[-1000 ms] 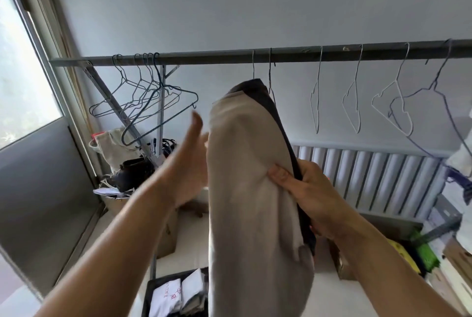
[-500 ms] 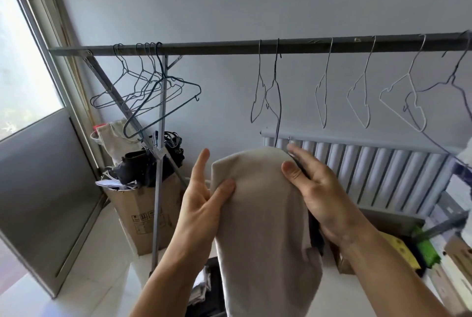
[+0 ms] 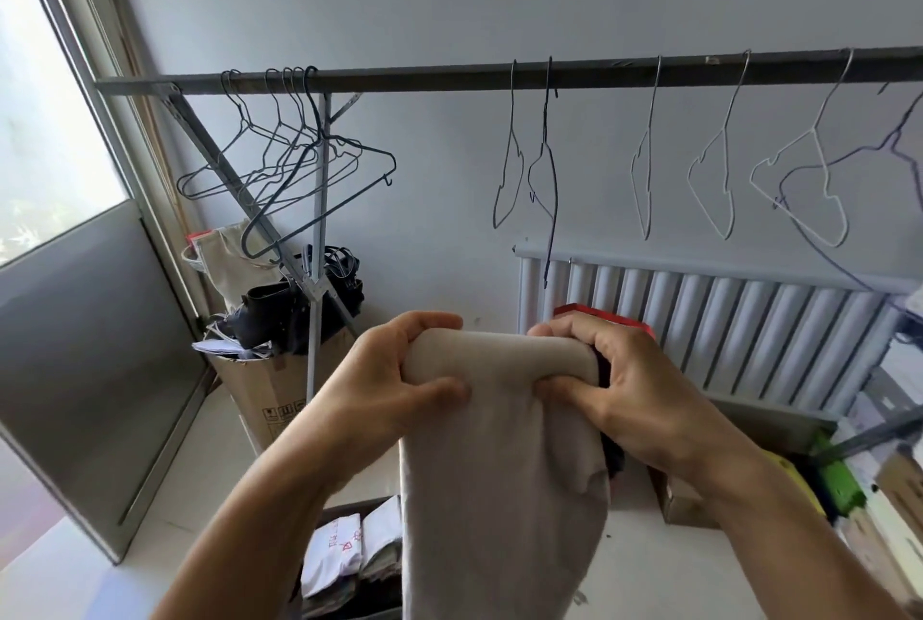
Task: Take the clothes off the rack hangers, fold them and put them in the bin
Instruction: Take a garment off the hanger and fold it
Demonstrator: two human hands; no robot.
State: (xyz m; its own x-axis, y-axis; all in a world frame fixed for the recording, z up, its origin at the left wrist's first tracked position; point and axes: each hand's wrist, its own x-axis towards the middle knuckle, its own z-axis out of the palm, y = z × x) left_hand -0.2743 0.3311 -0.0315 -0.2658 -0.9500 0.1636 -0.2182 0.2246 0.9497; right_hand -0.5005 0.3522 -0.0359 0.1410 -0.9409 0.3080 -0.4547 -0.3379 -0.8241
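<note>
Just below centre, toward 6 o'clock, you hold the cloth (image 3: 499,469) by its rolled-over top edge. Your left hand (image 3: 394,384) grips that edge at the cloth's 9 o'clock end, fingers curled over the top and thumb pressed into the front. Your right hand (image 3: 634,384) grips the 3 o'clock end the same way, thumb on the front and fingers wrapped behind. Both hands are closed tight on the fabric, with a short span of it between them. The cloth is beige, with a dark layer showing beside your right palm, and it hangs straight down out of the frame at 6 o'clock.

The bin (image 3: 349,505) sits on the floor at 7 o'clock, partly hidden by the cloth and your left forearm, with folded clothes (image 3: 337,549) in it. The rack (image 3: 599,70) runs across at 12 o'clock, well above your hands. Wire hangers (image 3: 319,142) are bunched on it at 10 o'clock, and others hang spaced out from 12 toward 2 o'clock. A radiator (image 3: 724,320) stands against the wall at 3 o'clock. A box (image 3: 269,394) full of clutter stands at 9 o'clock by the rack's leg.
</note>
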